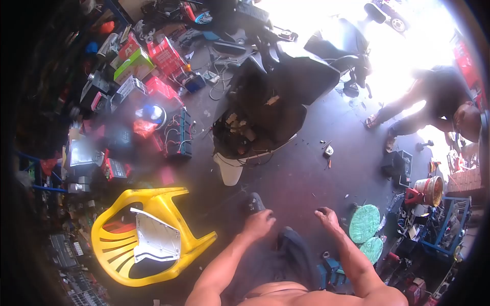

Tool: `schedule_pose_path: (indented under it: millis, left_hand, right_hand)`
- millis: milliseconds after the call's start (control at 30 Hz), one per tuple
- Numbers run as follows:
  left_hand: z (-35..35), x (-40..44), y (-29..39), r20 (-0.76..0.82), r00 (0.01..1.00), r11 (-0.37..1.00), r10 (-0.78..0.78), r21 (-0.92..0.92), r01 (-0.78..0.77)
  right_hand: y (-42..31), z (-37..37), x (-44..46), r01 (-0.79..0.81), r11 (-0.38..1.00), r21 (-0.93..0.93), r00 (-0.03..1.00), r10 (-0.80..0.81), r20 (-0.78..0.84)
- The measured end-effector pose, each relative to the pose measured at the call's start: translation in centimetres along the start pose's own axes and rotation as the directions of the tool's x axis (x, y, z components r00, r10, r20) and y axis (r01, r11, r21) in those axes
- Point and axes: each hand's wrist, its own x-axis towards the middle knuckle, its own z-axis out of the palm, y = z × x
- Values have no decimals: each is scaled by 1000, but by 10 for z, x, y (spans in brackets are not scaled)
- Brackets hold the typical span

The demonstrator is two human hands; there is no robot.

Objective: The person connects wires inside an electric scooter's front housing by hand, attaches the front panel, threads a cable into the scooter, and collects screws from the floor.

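Observation:
My left hand hangs over my left leg, fingers loosely bent with a small gap at the thumb; nothing shows in it. My right hand is held out in front of me to the right. Its fingertips are drawn together, and anything between them is too small to make out. Neither hand touches the dark scooter body ahead, whose opened end shows a tangle of wires and connectors. A pale panel juts from its near side.
A yellow plastic chair with a white panel on it stands left. Boxes and batteries crowd the far left. Small tools lie on the floor. Right are a green round seat, a bucket and a bending person.

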Motion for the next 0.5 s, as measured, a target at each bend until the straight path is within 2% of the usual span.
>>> schedule_pose_path:
  millis: [133,167,233,267,333,433,500]
  left_hand:
    - [-84,-57,9,-148,975,984,-166,-83,155]
    - [-89,-57,-7,-178,965,979,-194,-92,180]
    - [-109,-60,-13,-194,955,971,-225,-125,204]
    - [-124,-54,-8,-187,958,970,-219,-152,192]
    - [-146,-41,0,-184,965,968,-186,-202,148]
    - [-174,-15,9,-164,981,980,-107,-187,75]
    - [-190,6,20,-143,988,990,-61,-134,42]
  right_hand:
    - [-126,-24,-73,-82,941,327,992,108,-61]
    - [-173,-31,-75,-54,943,329,994,81,-68]
    - [-258,-33,-73,130,912,389,989,-89,-121]
    - [-301,-35,-69,199,919,341,979,-167,-120]
    - [-360,-28,-44,394,805,443,918,-317,-240]
    - [-375,-15,3,380,768,515,925,-302,-233]
    - [-348,-16,-6,330,839,432,942,-267,-201]
